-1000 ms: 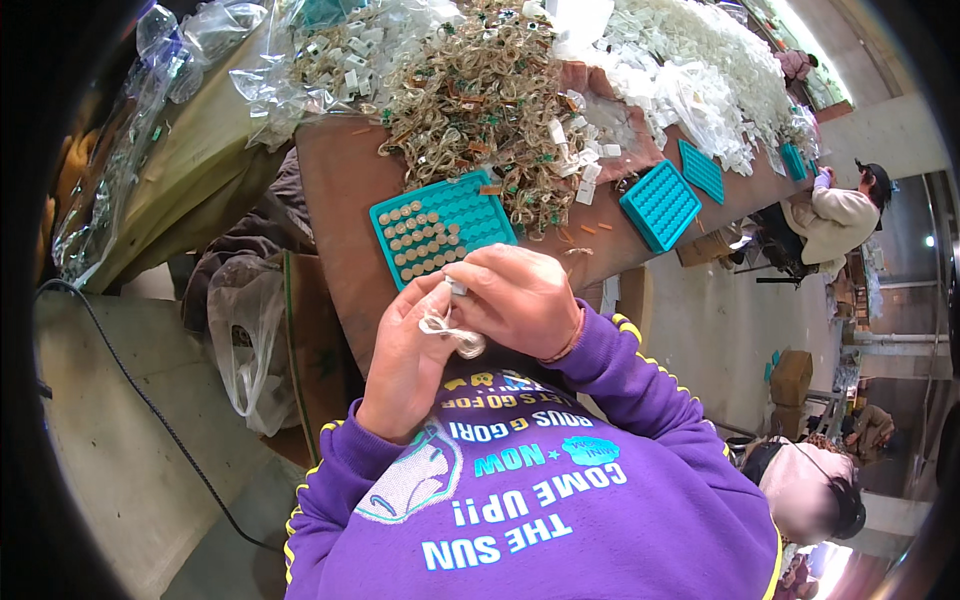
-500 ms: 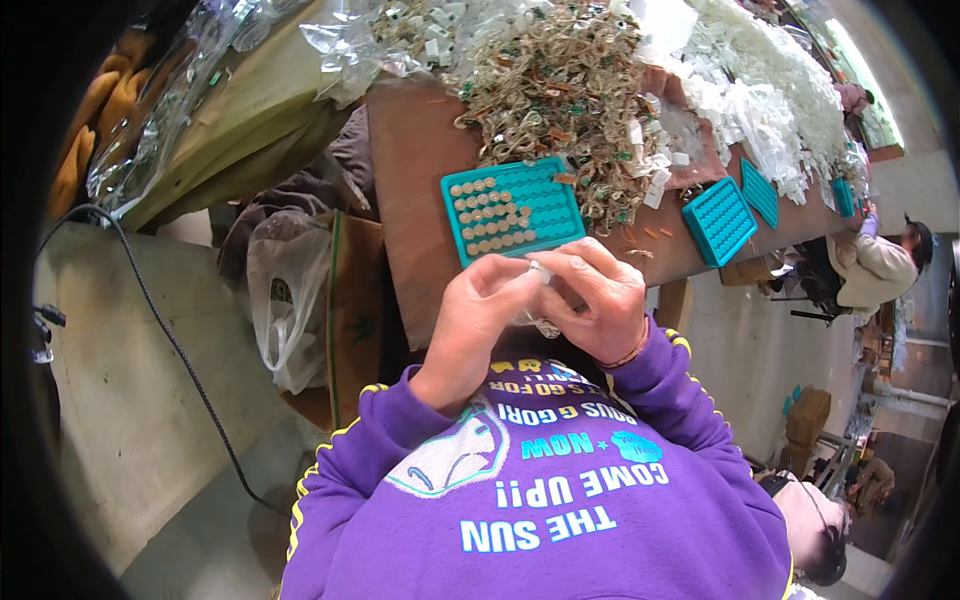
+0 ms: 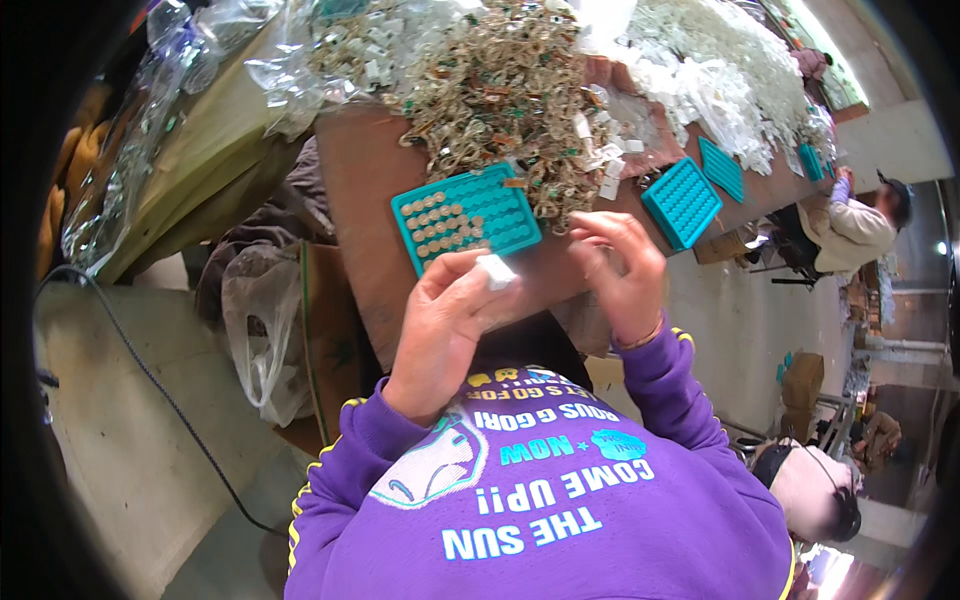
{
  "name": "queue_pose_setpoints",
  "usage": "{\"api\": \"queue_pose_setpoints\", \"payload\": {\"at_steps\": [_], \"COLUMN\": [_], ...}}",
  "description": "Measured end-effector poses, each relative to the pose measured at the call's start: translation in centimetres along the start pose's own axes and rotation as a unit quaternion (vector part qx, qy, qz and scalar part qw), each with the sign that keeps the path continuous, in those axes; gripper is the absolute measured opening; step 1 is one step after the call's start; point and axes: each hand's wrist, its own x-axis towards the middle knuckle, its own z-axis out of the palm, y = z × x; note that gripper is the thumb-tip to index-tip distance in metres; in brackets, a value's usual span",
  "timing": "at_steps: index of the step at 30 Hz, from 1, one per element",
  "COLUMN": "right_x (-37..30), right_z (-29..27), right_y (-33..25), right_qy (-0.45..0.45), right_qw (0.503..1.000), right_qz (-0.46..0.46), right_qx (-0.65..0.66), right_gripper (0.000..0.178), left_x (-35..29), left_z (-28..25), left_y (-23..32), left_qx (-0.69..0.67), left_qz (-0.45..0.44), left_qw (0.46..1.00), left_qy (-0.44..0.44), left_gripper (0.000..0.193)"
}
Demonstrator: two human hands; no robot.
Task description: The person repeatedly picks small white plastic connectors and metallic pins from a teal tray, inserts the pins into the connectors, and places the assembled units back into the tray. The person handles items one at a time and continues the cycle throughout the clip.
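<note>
A small white plastic piece [image 3: 496, 271], boxy in shape, is pinched between the thumb and fingers of my left hand [image 3: 442, 325]. To the right, my right hand [image 3: 628, 278] is raised over the table edge with its fingers apart and slightly blurred; nothing shows in it. Just beyond my left hand lies a teal tray [image 3: 508, 213] with rows of hollows. Small round beige pieces [image 3: 432, 226] fill much of its left half. Behind the tray rises a heap of tangled, wire-like brown and clear parts [image 3: 500, 100].
Two more teal trays, one thick [image 3: 683, 203] and one thin [image 3: 722, 168], lie at the right. Clear and white plastic pieces [image 3: 700, 80] are piled behind them. A plastic bag [image 3: 262, 335] hangs by a cardboard box [image 3: 335, 320] at left. A co-worker [image 3: 850, 225] sits far right.
My hands were together around a small piece. Now they are apart: the right has moved away to the right, and the left alone keeps the white piece. The whole view has shifted slightly.
</note>
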Motion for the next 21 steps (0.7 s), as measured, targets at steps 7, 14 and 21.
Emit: {"api": "queue_pose_setpoints", "payload": {"at_steps": [7, 14, 21], "right_x": [2.2, 4.1, 4.8], "right_z": [-5.7, -4.3, -3.7], "right_y": [7.3, 11.4, 12.4], "right_qy": [0.006, -0.055, -0.084], "right_qw": [0.952, 0.889, 0.837], "right_qz": [-0.013, -0.071, -0.099], "right_qx": [-0.307, -0.449, -0.532], "right_gripper": [0.009, 0.008, 0.003], "left_x": [-0.2, -0.4, -0.6], "left_z": [-0.9, -1.8, -1.3], "left_y": [0.9, 1.6, 1.6], "left_qx": [0.024, 0.038, 0.059], "left_qz": [0.048, 0.077, 0.080], "left_qw": [0.998, 0.996, 0.995], "left_qy": [0.015, 0.019, 0.026], "left_gripper": [0.020, 0.020, 0.021]}}
